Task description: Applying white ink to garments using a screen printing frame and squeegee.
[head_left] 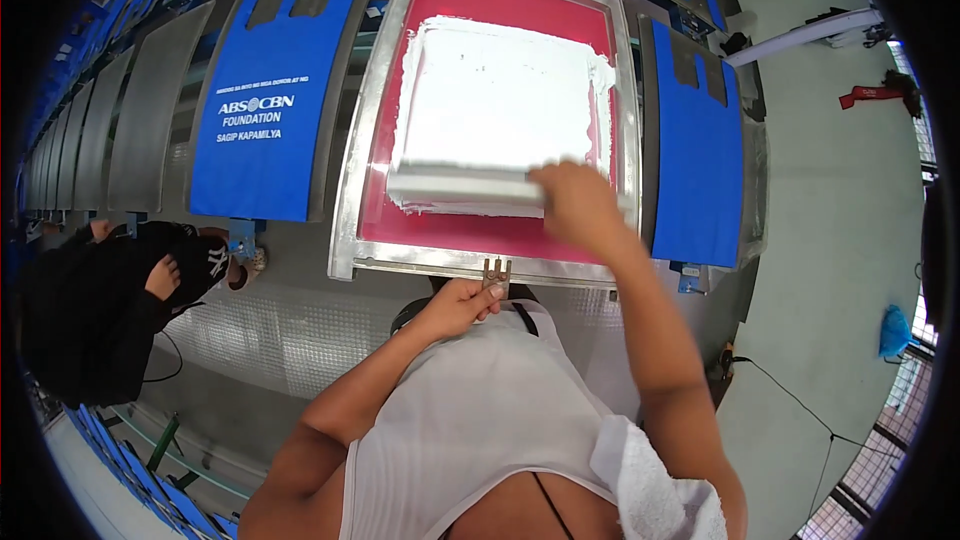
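In front of me lies a screen-printing frame [365,140] with silver metal bars and a red mesh [450,233]. Thick white ink [500,90] covers most of the middle of the mesh. My right hand [580,205] is closed on the right end of a squeegee [460,183], which lies crosswise over the lower part of the ink and is slightly blurred. At the middle of the frame's near bar, my left hand [460,308] pinches a small metal bracket [497,278]. What lies beneath the mesh is hidden.
A blue fabric piece [262,180] with white print lies on a board left of the frame; another blue piece [697,160] lies to the right. Grey boards [160,120] continue leftward. A person in black [110,300] is at the left. A cord [785,402] crosses the right floor.
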{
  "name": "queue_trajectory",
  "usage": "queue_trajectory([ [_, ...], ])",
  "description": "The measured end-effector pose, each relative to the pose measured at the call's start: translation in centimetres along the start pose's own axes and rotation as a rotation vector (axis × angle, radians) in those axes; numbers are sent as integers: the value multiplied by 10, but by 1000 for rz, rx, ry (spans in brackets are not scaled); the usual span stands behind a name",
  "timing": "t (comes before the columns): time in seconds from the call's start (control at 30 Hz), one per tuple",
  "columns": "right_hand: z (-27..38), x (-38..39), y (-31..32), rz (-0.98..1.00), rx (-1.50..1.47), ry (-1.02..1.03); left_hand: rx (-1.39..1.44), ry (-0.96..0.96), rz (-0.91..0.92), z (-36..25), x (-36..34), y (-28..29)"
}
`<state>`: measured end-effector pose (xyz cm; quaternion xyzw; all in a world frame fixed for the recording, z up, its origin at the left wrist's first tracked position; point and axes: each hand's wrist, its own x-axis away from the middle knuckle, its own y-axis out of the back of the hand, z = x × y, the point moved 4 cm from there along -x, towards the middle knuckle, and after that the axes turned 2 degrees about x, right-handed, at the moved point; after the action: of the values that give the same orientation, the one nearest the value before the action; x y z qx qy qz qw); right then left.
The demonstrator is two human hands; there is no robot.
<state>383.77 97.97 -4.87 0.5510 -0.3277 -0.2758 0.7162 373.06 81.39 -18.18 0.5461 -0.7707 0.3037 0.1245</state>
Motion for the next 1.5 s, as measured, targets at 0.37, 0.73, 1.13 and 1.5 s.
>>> queue_trajectory([
  [0.37,-42,62,-15,-163,47,13,-466,223,-297,34,-15,9],
  [0.73,-170,22,-83,-108,-1077,-262,-779,-188,-1183,-89,17,167],
  [1.13,-213,84,-15,-192,-1225,-412,-225,-308,-952,-77,-32,122],
  [1.5,-469,259,4,-288,-1173,-504,-273,-379,-839,-71,-195,-160],
])
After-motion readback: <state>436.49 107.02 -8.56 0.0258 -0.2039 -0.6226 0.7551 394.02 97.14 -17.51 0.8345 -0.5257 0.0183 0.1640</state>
